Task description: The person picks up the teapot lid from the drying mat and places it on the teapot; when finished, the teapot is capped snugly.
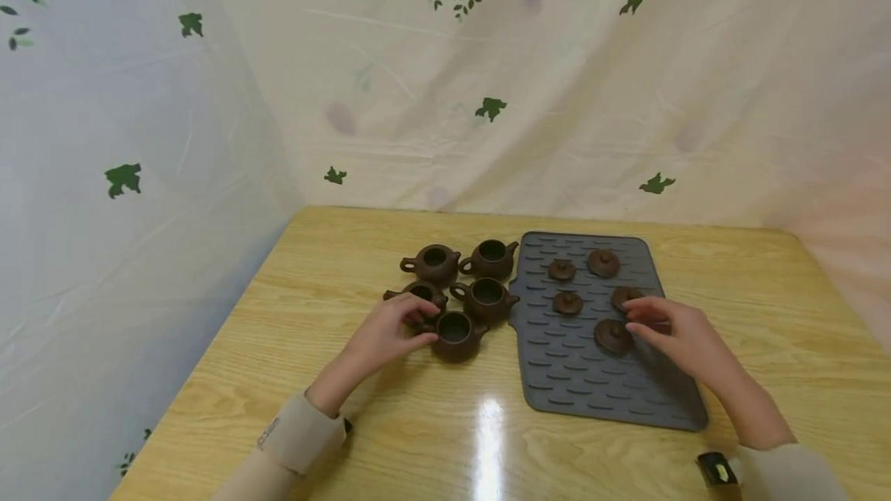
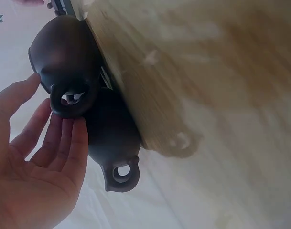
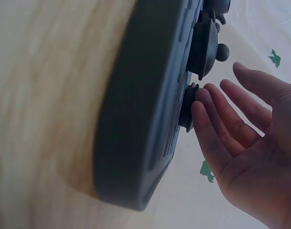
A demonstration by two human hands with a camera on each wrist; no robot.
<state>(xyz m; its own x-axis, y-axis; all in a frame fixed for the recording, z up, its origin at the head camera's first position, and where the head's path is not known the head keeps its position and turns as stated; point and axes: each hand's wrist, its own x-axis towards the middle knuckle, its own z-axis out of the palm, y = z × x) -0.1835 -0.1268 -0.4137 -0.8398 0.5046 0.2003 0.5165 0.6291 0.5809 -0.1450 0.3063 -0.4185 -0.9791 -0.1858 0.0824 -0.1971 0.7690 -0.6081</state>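
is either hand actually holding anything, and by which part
Nothing appears held: the left hand is open beside the handle of the nearest teapot, the right hand open beside the lids. Light contact cannot be told.

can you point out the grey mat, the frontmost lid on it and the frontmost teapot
Grey mat [image 1: 574,373], head view: its bare ribbed surface
Frontmost lid [image 1: 612,338], head view: its top
Frontmost teapot [image 1: 455,348], head view: its body, below the opening

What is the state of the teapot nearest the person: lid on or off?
Off. The head view shows this teapot with its round top opening uncovered.
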